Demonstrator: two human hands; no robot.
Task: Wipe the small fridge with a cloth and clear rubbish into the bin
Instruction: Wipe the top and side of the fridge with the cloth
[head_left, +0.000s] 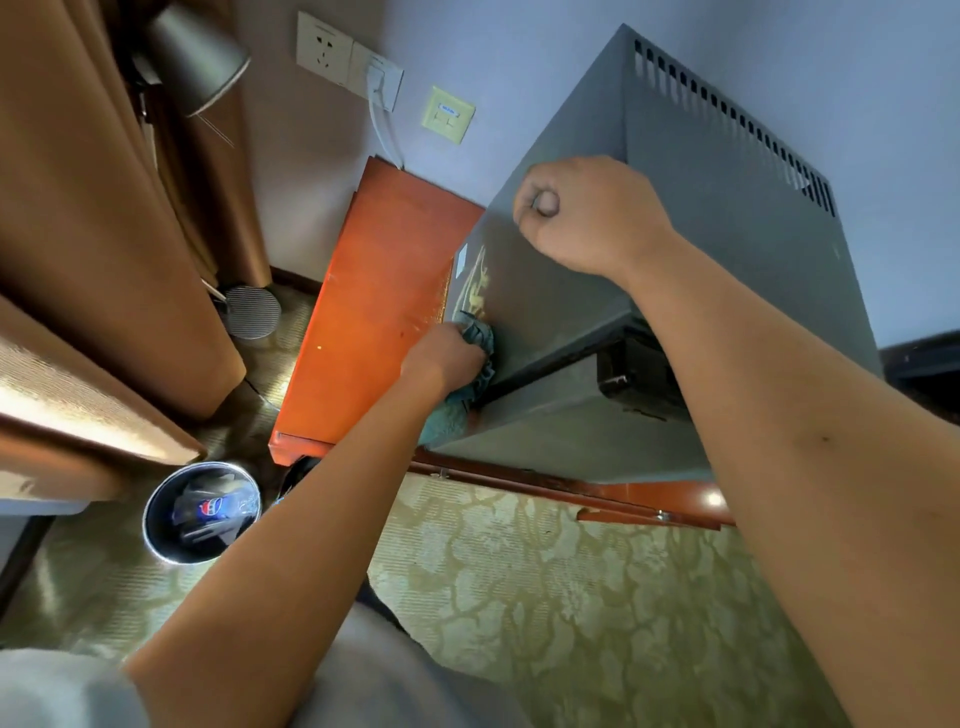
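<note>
A small grey metal fridge (691, 218), box-shaped with a row of vent slots along its top rear edge, is seen from above, standing on a glossy orange-red wooden cabinet (363, 322) against a pale wall. A crumpled teal cloth (480, 343) is pressed to the fridge's left side, near that side's lower front corner, just above the cabinet top. The cloth is held by the left hand (441, 358), whose fingers are curled around it; the fingertips themselves are hidden behind the hand and cloth, so the cloth lies between them and the grey panel. The right hand (587, 213) is closed into a fist at the fridge's upper left edge, and nothing can be seen held in it; whether it rests on the metal cannot be told. A round, shiny metal bin (202, 512), with rubbish including a blue-labelled bottle inside, stands on the green patterned carpet (545, 571) beyond the cabinet's front left corner. Brown curtains (104, 208) hang to the left. Judged from this, a hard sideways wipe could shift the fridge on the smooth cabinet top, and the loose lower cloth could snag at the fridge's bottom edge.
</note>
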